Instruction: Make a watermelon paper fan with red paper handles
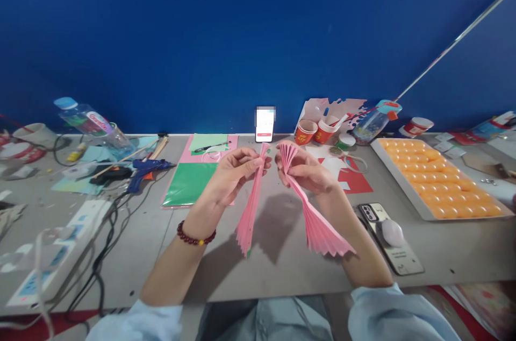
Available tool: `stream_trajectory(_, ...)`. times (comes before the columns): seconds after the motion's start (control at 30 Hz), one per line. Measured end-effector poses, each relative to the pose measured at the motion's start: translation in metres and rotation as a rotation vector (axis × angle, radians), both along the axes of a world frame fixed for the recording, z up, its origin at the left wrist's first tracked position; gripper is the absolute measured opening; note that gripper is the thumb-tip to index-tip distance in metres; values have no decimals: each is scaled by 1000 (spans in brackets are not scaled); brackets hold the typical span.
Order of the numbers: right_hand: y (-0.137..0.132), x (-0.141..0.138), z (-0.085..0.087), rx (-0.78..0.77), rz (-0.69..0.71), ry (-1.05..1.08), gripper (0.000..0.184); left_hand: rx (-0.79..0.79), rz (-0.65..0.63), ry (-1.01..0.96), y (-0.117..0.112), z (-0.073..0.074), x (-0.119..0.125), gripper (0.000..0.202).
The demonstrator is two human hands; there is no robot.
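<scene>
Now, mid-frame, your left hand (241, 170) pinches a pleated pink paper fan (252, 209), your right hand (312, 173) a second fan (320, 225): both folded, unjoined.

Behind the standing phone (265, 127) is the wall (258, 34), to its right the cups (306, 134), to its front left the paper stack (191, 182), glue gun (141, 171) and power strip (61, 262), to its front right the tray (406, 180) and flat-lying phone (403, 257), and before it one folded paper (250, 214) in the left hand (237, 169) and a second folded paper (320, 228) in the right hand (312, 169).
</scene>
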State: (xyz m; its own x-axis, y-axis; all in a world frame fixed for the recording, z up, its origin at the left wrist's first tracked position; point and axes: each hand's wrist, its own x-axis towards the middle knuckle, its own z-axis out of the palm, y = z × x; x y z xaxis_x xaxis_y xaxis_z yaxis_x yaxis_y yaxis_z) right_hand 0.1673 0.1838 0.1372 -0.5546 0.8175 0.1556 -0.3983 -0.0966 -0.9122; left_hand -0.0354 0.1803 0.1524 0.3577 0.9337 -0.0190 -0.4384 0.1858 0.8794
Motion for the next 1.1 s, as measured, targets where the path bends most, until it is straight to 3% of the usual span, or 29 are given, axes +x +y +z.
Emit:
stream_trajectory(0.1,-3,-1,5,34,-47,-48,54,-3,22,13,-3,2,2,20)
stream_trajectory(0.27,-10,-4,12,124,-141,-206,27,24,68,40,-4,2,5,20)
stream_trajectory(0.4,-14,-5,16,134,-108,-265,26,33,80,60,-3,2,4,21)
stream_trajectory(0.63,-17,4,16,111,50,-176,23,47,86,93,-3,7,1,21)
stream_trajectory(0.83,-22,5,15,111,36,-155,17,121,76,102,-1,2,-2,18)
stream_trajectory(0.93,-25,2,15,123,98,-147,15,165,86,105,0,0,-3,17)
stream_trajectory(1.1,-22,-6,10,43,83,7,22,163,83,132,-5,3,-1,18)
